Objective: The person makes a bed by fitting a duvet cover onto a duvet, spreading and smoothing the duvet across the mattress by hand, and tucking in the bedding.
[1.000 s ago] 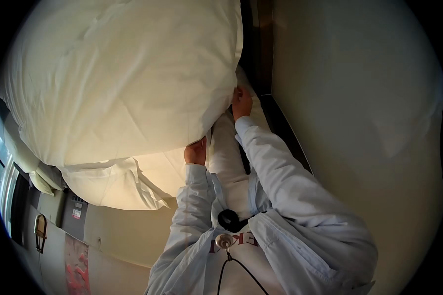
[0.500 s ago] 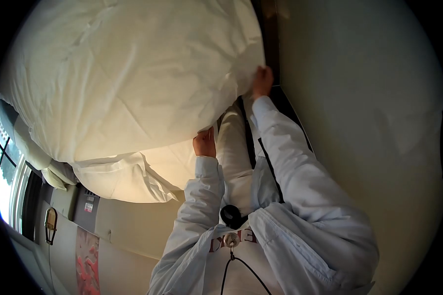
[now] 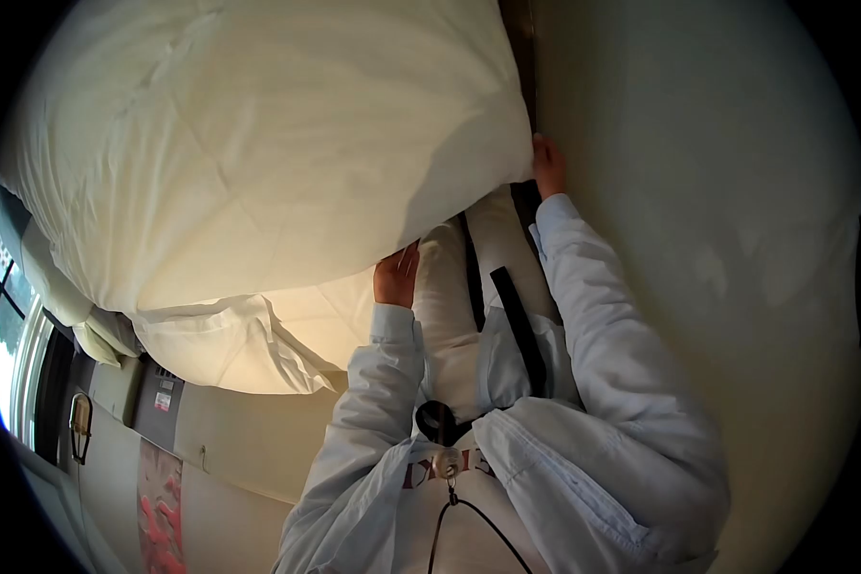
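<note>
A large white duvet (image 3: 287, 143) spreads over the bed in the upper left, its near edge curving past both my hands. My left hand (image 3: 396, 277) is at this edge, its fingers bent against the cloth and their tips partly hidden. At the right-hand corner my right hand (image 3: 549, 166) is closed round the duvet's edge, with some fingers out of sight behind it. Below the duvet, a looser white sheet (image 3: 230, 340) hangs down with a creased, pointed fold.
A pale wall (image 3: 708, 239) rises close on my right. Pillows (image 3: 57, 277) lie at the far left near a bright window (image 3: 5, 306). A red patterned panel (image 3: 161, 507) and a hanging frame-like object (image 3: 80, 426) are at the lower left. My legs (image 3: 450, 287) stand against the bed.
My right hand has moved right and slightly down, drawing the duvet's corner toward the wall. The duvet edge now lies flatter. My left hand has stayed almost in place, its fingers a little looser.
</note>
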`<state>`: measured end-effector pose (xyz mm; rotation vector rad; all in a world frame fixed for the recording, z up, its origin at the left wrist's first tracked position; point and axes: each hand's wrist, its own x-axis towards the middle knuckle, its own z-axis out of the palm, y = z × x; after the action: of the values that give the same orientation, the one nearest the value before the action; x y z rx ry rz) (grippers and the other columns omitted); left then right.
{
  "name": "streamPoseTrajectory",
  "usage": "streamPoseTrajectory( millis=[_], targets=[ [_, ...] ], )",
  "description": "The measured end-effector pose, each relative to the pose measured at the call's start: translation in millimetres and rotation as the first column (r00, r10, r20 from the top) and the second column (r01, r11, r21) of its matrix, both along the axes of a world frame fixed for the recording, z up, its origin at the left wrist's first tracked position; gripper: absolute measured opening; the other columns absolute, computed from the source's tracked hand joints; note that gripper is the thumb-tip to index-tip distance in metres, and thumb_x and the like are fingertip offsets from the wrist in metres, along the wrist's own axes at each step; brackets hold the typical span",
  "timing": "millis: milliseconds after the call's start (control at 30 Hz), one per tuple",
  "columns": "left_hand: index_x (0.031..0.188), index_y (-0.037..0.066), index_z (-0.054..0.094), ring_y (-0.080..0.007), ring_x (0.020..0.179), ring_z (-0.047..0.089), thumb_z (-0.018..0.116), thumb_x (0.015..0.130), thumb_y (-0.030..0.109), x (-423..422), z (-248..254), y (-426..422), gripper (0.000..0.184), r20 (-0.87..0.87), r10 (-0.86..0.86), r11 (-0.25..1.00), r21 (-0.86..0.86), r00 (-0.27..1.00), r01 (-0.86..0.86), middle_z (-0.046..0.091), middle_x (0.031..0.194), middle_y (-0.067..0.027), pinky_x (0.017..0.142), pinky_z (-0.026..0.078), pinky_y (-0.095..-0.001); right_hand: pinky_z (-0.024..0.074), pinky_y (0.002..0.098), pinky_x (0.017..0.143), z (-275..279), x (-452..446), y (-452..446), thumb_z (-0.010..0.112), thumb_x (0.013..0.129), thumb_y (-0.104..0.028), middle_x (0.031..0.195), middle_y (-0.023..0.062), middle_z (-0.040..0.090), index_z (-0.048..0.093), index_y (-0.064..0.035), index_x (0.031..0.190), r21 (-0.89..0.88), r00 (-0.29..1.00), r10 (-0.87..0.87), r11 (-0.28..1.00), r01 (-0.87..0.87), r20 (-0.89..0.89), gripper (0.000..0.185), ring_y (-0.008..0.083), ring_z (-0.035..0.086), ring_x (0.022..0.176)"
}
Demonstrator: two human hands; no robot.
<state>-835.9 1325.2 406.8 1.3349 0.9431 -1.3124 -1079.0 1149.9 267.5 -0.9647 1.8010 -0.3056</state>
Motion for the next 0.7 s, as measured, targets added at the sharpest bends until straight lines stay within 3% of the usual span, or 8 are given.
streamPoseTrajectory(
  millis=[67, 233, 400, 467, 533, 600, 633, 700],
  targets=[
    [0.108, 0.002, 0.045, -0.0268, 0.105, 0.043, 0.043, 0.080, 0.008, 6, -2, 7, 0.030, -0.038, 0.082, 0.995, -0.050, 0.996, -0.084, 0.046, 0.113, -0.0104, 0.092, 0.035, -0.0367, 0.0359, 0.0299, 0.081, 1, 18, -19, 0.041, 0.085, -0.039, 0.095, 0.0132, 0.057, 0.052, -0.0008, 0.104, 0.014, 0.996, 0.084, 0.996, -0.085, 0.020, 0.044, 0.0202, 0.052, 0.091],
    [0.105, 0.000, 0.047, -0.0297, 0.105, 0.043, 0.041, 0.075, 0.013, 20, 3, 14, 0.034, -0.062, 0.405, 0.898, -0.163, 0.912, -0.409, 0.050, 0.109, -0.0141, 0.094, 0.031, -0.0428, 0.0331, 0.0299, 0.084, -17, 83, -85, 0.036, 0.080, -0.056, 0.099, 0.0132, 0.056, 0.051, 0.0007, 0.108, 0.207, 0.956, -0.084, 0.978, 0.024, 0.282, 0.065, 0.0216, 0.051, 0.094],
    [0.104, 0.001, 0.046, -0.0266, 0.104, 0.044, 0.045, 0.080, 0.024, 11, 4, 1, 0.034, 0.144, 0.325, 0.927, -0.243, 0.935, -0.285, 0.050, 0.107, -0.0133, 0.093, 0.033, -0.0389, 0.0311, 0.0324, 0.089, -49, 172, -161, 0.037, 0.074, -0.064, 0.120, 0.0095, 0.043, 0.034, -0.0074, 0.125, 0.294, 0.926, 0.036, 0.943, -0.156, 0.376, 0.076, 0.0211, 0.039, 0.109],
    [0.111, 0.003, 0.041, -0.0242, 0.106, 0.042, 0.048, 0.082, 0.036, 10, 16, -19, 0.045, 0.145, 0.377, 0.915, -0.209, 0.915, -0.344, 0.045, 0.113, -0.0114, 0.094, 0.032, -0.0368, 0.0348, 0.0298, 0.085, -14, 201, -182, 0.040, 0.076, -0.060, 0.117, 0.0099, 0.045, 0.036, -0.0051, 0.123, 0.356, 0.750, -0.228, 0.934, -0.011, 0.621, 0.073, 0.0206, 0.041, 0.106],
    [0.111, 0.002, 0.041, -0.0238, 0.105, 0.042, 0.048, 0.082, 0.037, 5, 19, -30, 0.047, 0.226, 0.351, 0.934, -0.151, 0.909, -0.324, 0.046, 0.110, -0.0117, 0.094, 0.033, -0.0371, 0.0344, 0.0300, 0.086, 4, 208, -204, 0.038, 0.083, -0.046, 0.109, 0.0177, 0.050, 0.043, 0.0029, 0.115, 0.139, 0.922, -0.141, 0.986, 0.097, 0.360, 0.059, 0.0242, 0.048, 0.098],
    [0.111, 0.003, 0.039, -0.0220, 0.097, 0.048, 0.052, 0.080, 0.038, -3, 20, -27, 0.049, 0.338, 0.199, 0.977, -0.137, 0.920, -0.161, 0.050, 0.103, -0.0099, 0.086, 0.040, -0.0359, 0.0340, 0.0323, 0.089, 87, 168, -228, 0.042, 0.082, -0.043, 0.113, 0.0156, 0.047, 0.041, 0.0008, 0.116, 0.024, 0.834, -0.022, 1.000, 0.011, 0.551, 0.055, 0.0240, 0.045, 0.104],
    [0.111, 0.003, 0.039, -0.0220, 0.097, 0.048, 0.052, 0.080, 0.038, -7, 20, -22, 0.049, 0.343, 0.226, 0.972, -0.144, 0.912, -0.187, 0.050, 0.103, -0.0099, 0.086, 0.040, -0.0359, 0.0344, 0.0339, 0.089, 77, 138, -231, 0.044, 0.082, -0.043, 0.117, 0.0134, 0.045, 0.038, -0.0009, 0.119, 0.041, 0.664, -0.195, 0.970, 0.240, 0.722, 0.056, 0.0227, 0.042, 0.107],
    [0.110, 0.000, 0.037, -0.0231, 0.097, 0.049, 0.051, 0.082, 0.033, -11, 21, -7, 0.045, 0.326, 0.087, 0.968, 0.194, 0.941, -0.157, 0.045, 0.109, -0.0137, 0.080, 0.045, -0.0378, 0.0322, 0.0337, 0.091, 75, 86, -214, 0.056, 0.075, -0.040, 0.119, 0.0147, 0.042, 0.037, 0.0040, 0.118, -0.102, 0.891, -0.125, 0.977, 0.188, 0.437, 0.065, 0.0247, 0.040, 0.109]
  ],
)
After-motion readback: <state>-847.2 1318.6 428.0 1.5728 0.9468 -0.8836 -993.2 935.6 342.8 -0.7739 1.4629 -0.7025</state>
